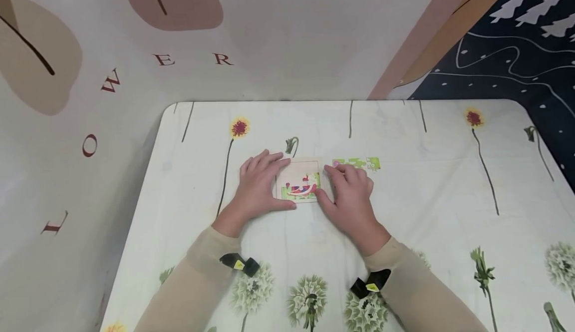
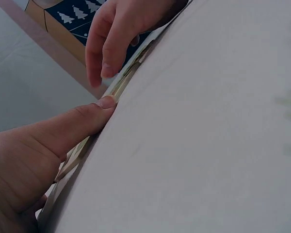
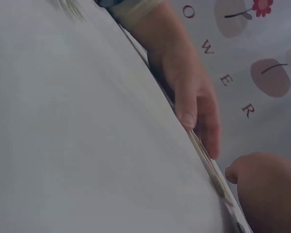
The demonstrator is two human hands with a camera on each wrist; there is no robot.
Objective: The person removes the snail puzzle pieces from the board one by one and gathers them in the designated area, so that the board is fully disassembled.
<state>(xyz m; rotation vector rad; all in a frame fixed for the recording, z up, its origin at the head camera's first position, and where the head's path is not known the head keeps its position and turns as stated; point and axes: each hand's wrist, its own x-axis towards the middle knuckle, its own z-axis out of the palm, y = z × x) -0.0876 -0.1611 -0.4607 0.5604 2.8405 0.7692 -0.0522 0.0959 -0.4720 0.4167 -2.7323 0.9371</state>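
A small square puzzle board [image 1: 292, 170] lies on the table between the hands. Joined jigsaw pieces [image 1: 298, 190], green, red and purple, fill its lower and right parts; bare wood shows above. My left hand [image 1: 258, 187] holds the board from the left, thumb along the near edge and index finger at the far corner. In the left wrist view, that thumb presses against the board's side. My right hand [image 1: 352, 199] is at the board's right edge, its thumb tip touching the pieces there and its other fingers loosely bent, with nothing visible between them.
Several loose green puzzle pieces [image 1: 359, 163] lie just beyond the right hand's fingers, partly covered by them. A white cloth with printed flowers covers the table [image 1: 431, 187]. Behind it hangs a pale backdrop [image 1: 287, 47] with letters, and a dark one [image 1: 507, 67] at the right.
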